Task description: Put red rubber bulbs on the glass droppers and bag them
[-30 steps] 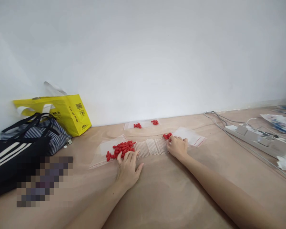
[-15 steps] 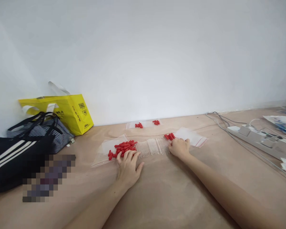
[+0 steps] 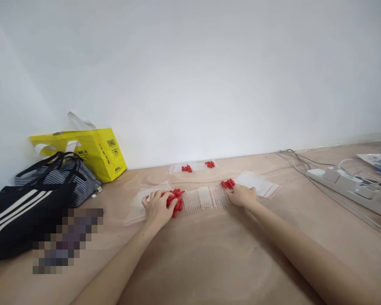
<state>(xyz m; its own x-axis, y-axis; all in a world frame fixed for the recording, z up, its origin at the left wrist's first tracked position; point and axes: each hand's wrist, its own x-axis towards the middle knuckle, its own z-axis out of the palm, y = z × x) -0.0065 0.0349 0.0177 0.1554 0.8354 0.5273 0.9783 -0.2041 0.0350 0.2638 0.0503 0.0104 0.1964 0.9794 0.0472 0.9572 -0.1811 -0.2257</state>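
My left hand (image 3: 158,207) curves over a pile of small red elongated pieces (image 3: 177,199), fingers apart and thumb at the pile's near side. Beneath it lies a clear plastic zip bag (image 3: 135,212). To the right runs a row of thin, whitish translucent sticks or tubes (image 3: 205,198), laid side by side. At the row's right end, my right hand (image 3: 241,195) rests with its fingers drawn together; whatever they hold is hidden. Several red pieces (image 3: 227,184) lie against its fingertips. Behind that hand is another zip bag (image 3: 260,184).
Near the wall lies a flat clear bag (image 3: 198,168) with two red clusters (image 3: 186,168). Left are a yellow bag (image 3: 109,154), a striped bag (image 3: 89,180) and a black bag (image 3: 28,212). Right are a power strip (image 3: 346,186), cables (image 3: 300,163) and plastic packets (image 3: 376,163).
My left hand has moved left and over the red pieces, which are now bunched closer to the row's left end. My right hand stays near the row's right end.
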